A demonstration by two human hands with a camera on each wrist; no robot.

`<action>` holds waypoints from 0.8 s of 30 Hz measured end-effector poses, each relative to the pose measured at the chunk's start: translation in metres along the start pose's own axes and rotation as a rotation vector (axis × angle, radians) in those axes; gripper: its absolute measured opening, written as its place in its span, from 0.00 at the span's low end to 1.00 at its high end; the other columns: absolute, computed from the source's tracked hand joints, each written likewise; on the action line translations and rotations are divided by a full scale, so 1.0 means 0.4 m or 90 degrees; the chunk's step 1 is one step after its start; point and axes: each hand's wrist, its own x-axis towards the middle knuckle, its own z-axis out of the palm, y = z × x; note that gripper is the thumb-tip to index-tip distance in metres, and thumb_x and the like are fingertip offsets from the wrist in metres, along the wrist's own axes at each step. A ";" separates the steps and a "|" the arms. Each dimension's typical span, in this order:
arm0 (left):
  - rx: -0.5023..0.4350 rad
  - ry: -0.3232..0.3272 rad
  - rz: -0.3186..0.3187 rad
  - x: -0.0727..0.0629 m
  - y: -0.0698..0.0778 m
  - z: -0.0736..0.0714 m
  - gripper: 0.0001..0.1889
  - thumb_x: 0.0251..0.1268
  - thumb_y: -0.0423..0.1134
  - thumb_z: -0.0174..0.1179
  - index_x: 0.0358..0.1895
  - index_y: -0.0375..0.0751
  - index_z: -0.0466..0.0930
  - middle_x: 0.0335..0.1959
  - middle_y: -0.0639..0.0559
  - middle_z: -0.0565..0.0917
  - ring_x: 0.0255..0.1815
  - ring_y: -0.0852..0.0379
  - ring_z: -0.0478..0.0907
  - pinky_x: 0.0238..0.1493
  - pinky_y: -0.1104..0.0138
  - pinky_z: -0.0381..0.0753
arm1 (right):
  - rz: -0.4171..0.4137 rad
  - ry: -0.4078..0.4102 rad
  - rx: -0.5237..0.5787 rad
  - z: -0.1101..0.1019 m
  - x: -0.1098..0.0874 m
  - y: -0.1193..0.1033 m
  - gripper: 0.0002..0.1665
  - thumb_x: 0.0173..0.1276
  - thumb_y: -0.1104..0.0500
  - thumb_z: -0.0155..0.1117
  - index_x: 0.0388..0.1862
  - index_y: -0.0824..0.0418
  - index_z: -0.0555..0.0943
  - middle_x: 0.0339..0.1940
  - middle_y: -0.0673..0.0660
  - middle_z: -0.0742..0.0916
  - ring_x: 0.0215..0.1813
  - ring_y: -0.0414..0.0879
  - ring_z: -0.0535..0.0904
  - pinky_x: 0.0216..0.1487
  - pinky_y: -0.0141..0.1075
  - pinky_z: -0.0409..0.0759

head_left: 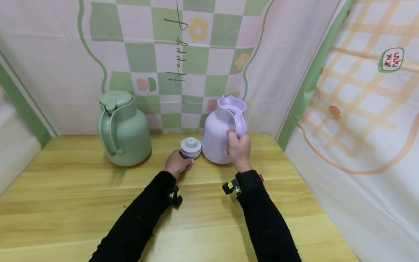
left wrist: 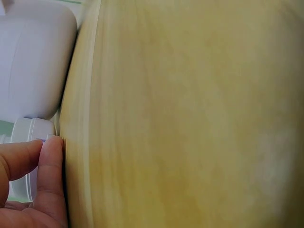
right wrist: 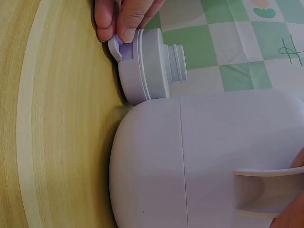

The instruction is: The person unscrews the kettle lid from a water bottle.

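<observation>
A lilac thermos jug (head_left: 217, 136) stands upright on the wooden table, its mouth uncovered at the top. My right hand (head_left: 239, 147) grips the jug's handle (right wrist: 256, 192). Beside the jug's base, on its left, sits its lid (head_left: 191, 147), upside down with the grey stopper (right wrist: 175, 61) facing up. My left hand (head_left: 178, 162) pinches the lid's lever tab (right wrist: 115, 48) between thumb and fingers. In the left wrist view, the thumb and a finger meet at the lid (left wrist: 35, 128), low by the tabletop. Lid and jug look close to touching.
A green thermos jug (head_left: 127, 131) with its lid on stands at the left back of the table (head_left: 196, 218). Behind it hangs a checkered cloth (head_left: 170, 62). Another patterned cloth (head_left: 366, 120) borders the right side.
</observation>
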 end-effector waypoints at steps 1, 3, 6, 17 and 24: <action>0.004 0.000 0.001 -0.001 0.000 0.000 0.20 0.62 0.24 0.69 0.57 0.26 0.77 0.43 0.40 0.83 0.26 0.60 0.82 0.30 0.72 0.85 | 0.000 0.000 0.000 0.000 0.000 0.000 0.23 0.69 0.54 0.58 0.13 0.55 0.68 0.06 0.47 0.70 0.08 0.43 0.67 0.12 0.35 0.67; 0.007 -0.001 0.003 -0.003 0.001 0.000 0.21 0.63 0.24 0.69 0.58 0.26 0.76 0.44 0.39 0.83 0.26 0.61 0.82 0.31 0.72 0.85 | 0.002 -0.002 0.001 -0.002 0.001 -0.001 0.23 0.69 0.54 0.58 0.13 0.55 0.68 0.06 0.47 0.70 0.08 0.43 0.67 0.12 0.35 0.68; 0.009 -0.005 -0.002 -0.007 0.003 -0.001 0.21 0.64 0.25 0.68 0.59 0.27 0.76 0.47 0.37 0.83 0.27 0.60 0.82 0.32 0.72 0.85 | 0.008 -0.006 0.002 -0.003 0.000 0.001 0.23 0.70 0.54 0.59 0.13 0.55 0.68 0.06 0.47 0.71 0.08 0.43 0.68 0.13 0.35 0.69; -0.004 -0.019 -0.024 -0.016 0.005 -0.017 0.30 0.65 0.28 0.69 0.68 0.28 0.68 0.59 0.32 0.79 0.32 0.59 0.84 0.36 0.71 0.87 | 0.034 -0.005 -0.008 -0.006 -0.008 0.000 0.24 0.71 0.51 0.63 0.14 0.57 0.73 0.07 0.49 0.75 0.12 0.45 0.73 0.16 0.35 0.72; 0.053 -0.026 -0.009 -0.027 0.007 -0.040 0.40 0.70 0.33 0.68 0.79 0.30 0.57 0.71 0.31 0.72 0.35 0.59 0.84 0.36 0.70 0.86 | 0.045 0.004 -0.062 -0.015 -0.018 -0.007 0.21 0.71 0.46 0.66 0.25 0.59 0.76 0.13 0.52 0.80 0.19 0.48 0.80 0.24 0.36 0.79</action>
